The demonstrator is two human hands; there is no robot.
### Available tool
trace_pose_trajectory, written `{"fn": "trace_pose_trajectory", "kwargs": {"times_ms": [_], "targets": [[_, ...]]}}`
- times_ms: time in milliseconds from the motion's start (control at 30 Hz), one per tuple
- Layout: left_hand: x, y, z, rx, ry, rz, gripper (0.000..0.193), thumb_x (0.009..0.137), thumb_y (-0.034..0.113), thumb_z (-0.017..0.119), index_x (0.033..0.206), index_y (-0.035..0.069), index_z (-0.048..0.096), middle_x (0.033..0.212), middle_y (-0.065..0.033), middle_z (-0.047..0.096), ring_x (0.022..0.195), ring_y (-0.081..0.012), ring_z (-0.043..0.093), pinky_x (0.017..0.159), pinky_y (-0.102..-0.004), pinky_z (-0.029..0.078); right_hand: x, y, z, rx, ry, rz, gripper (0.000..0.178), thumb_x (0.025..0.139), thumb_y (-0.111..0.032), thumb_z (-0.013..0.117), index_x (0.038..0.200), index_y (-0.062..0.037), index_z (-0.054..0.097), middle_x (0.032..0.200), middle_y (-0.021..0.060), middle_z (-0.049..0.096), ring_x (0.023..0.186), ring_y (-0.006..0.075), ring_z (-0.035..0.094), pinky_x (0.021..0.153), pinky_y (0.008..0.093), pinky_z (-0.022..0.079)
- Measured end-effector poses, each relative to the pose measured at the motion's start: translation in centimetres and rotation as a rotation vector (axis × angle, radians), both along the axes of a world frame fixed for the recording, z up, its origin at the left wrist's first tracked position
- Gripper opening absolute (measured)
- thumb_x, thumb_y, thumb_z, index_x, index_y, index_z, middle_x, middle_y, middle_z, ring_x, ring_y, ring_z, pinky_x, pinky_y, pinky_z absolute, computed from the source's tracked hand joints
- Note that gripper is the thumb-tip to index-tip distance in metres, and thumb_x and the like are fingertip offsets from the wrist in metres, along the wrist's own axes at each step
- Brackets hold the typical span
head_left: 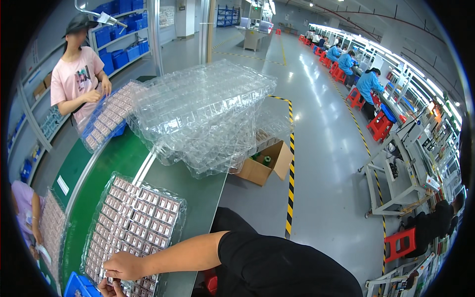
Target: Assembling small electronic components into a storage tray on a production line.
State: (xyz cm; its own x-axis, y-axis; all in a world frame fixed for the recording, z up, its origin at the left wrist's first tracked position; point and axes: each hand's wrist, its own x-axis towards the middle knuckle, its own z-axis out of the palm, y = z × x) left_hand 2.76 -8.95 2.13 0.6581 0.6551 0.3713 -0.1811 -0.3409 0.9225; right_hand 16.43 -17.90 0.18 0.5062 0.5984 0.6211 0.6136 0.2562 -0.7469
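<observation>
A clear plastic tray (183, 195) lies on the bench, its pockets filled with rows of small pale, reddish-brown-edged rectangular parts (141, 218). Over its near left portion is my right hand (124, 266), the fingers curled and pinched together. Just below it, at the lower edge of the picture, my left hand (113, 290) shows only in part, its fingertips drawn together close to the right hand's. Whatever lies between the fingers of either hand is too small and covered to name. A blue bin (79, 286) stands beside the left hand.
Stacked empty clear trays (203, 99) rise beyond the filled tray, above an open cardboard box (264, 166). Across the green belt (101, 185), a person in pink (79, 74) holds another filled tray (111, 116). A person in purple (29, 210) works at the left.
</observation>
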Motion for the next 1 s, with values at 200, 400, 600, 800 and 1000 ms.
{"fn": "trace_pose_trajectory", "kwargs": {"times_ms": [200, 400, 600, 800, 1000], "targets": [[-0.1, 0.4, -0.8, 0.002, -0.012, -0.013, 0.023, 0.089, 0.006, 0.079, 0.108, 0.0, 0.066, 0.091, -0.0052, 0.061, 0.078, -0.0138, 0.053, 0.07, -0.0261, 0.048, -0.1, -0.6, 0.4, 0.007, 0.104, 0.073, 0.033, 0.091, -0.033, 0.065, 0.074, -0.007, 0.055, 0.064, 0.0144, 0.06, 0.065, 0.0389, 0.061, 0.058, 0.0491, 0.045], [0.2, -0.6, 0.0, 0.048, 0.051, -0.023, 0.027, 0.09, 0.008, 0.079, 0.111, -0.002, 0.065, 0.095, -0.0061, 0.064, 0.081, -0.0141, 0.055, 0.072, -0.0264, 0.049, -0.1, -0.5, 0.2, 0.009, 0.021, -0.021, 0.028, 0.088, -0.025, 0.066, 0.071, -0.0061, 0.053, 0.064, 0.014, 0.059, 0.066, 0.0395, 0.06, 0.059, 0.05, 0.044], [-0.2, 0.1, -0.7, 0.004, 0.024, -0.032, 0.026, 0.091, 0.006, 0.077, 0.113, -0.001, 0.065, 0.094, -0.0058, 0.063, 0.082, -0.0147, 0.055, 0.072, -0.0274, 0.049, -0.1, -0.5, 0.5, 0.027, -0.006, 0.015, 0.028, 0.088, -0.022, 0.064, 0.069, -0.0055, 0.051, 0.062, 0.0151, 0.056, 0.065, 0.0404, 0.058, 0.058, 0.0504, 0.042], [0.0, -0.2, -0.3, -0.007, 0.073, 0.0, 0.024, 0.092, 0.012, 0.077, 0.108, 0.0, 0.065, 0.091, -0.0047, 0.061, 0.08, -0.0146, 0.054, 0.069, -0.0268, 0.048, 0.0, -0.9, 0.9, 0.077, -0.024, 0.001, 0.029, 0.089, -0.02, 0.063, 0.068, -0.0051, 0.049, 0.059, 0.0147, 0.053, 0.06, 0.0395, 0.057, 0.056, 0.0488, 0.041], [0.2, -1.4, 1.6, -0.174, -0.023, 0.042, 0.027, 0.094, 0.015, 0.075, 0.112, -0.002, 0.064, 0.095, -0.0088, 0.063, 0.083, -0.0161, 0.059, 0.07, -0.0278, 0.053, -0.3, -0.9, 1.0, 0.117, 0.109, 0.055, 0.029, 0.091, -0.02, 0.064, 0.07, -0.0056, 0.05, 0.059, 0.014, 0.053, 0.06, 0.038, 0.057, 0.054, 0.0464, 0.041]]}}
